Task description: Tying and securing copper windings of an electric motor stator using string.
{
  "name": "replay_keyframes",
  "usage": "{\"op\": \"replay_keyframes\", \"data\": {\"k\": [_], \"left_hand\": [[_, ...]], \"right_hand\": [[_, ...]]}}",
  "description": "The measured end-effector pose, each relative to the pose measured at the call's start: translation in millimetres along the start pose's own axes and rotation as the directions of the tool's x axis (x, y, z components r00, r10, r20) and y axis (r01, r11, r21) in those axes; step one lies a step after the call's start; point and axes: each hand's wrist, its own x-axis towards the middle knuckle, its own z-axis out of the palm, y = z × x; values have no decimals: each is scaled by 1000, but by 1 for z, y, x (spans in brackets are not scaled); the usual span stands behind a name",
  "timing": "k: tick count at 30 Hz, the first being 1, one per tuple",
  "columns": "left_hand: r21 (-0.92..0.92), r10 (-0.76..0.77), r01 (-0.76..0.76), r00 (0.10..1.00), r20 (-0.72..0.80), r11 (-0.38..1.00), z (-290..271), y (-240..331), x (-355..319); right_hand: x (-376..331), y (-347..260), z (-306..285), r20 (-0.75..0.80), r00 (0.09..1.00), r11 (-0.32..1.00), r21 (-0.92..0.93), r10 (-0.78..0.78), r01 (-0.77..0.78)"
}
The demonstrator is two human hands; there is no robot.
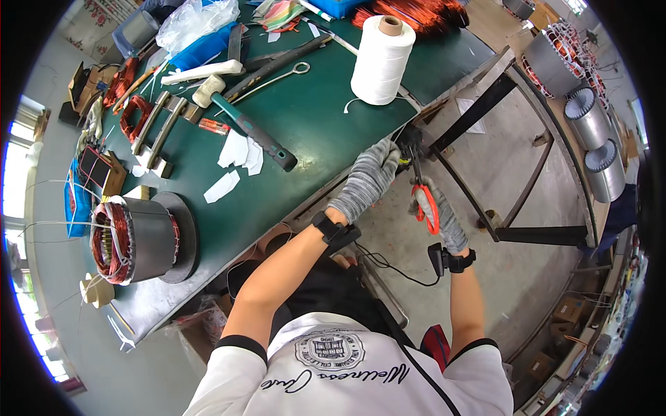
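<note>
Wound stator (149,236) between eight and nine o'clock of the gloved left hand (369,179), mallet (260,135) at ten; that hand's fingers curled, their hold I cannot tell; white twine cone (383,62) at twelve; red-handled scissors (433,213) at four, grasped in the right hand (449,216)

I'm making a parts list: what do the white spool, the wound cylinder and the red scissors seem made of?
Spool: matte fibre thread, finely ridged. Cylinder: probably satin metal, grey sheen; windings likely copper wire, reddish. Scissors: likely smooth plastic handles, evenly coloured; dark blades probably metal.
</note>
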Motion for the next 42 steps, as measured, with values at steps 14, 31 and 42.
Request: {"op": "replay_keyframes", "data": {"k": [14,31,42], "left_hand": [[386,-118,128,992,-49,913,3,-6,-20],[-230,-149,134,988,-46,964,28,-2,54],[-37,216,-213,972,91,976,3,22,77]], "right_hand": [[79,23,-16,-41,946,526,-839,-322,143],[42,2,-10,91,980,863,493,-179,112],[64,-2,-21,283,932,781,625,-226,0]]}}
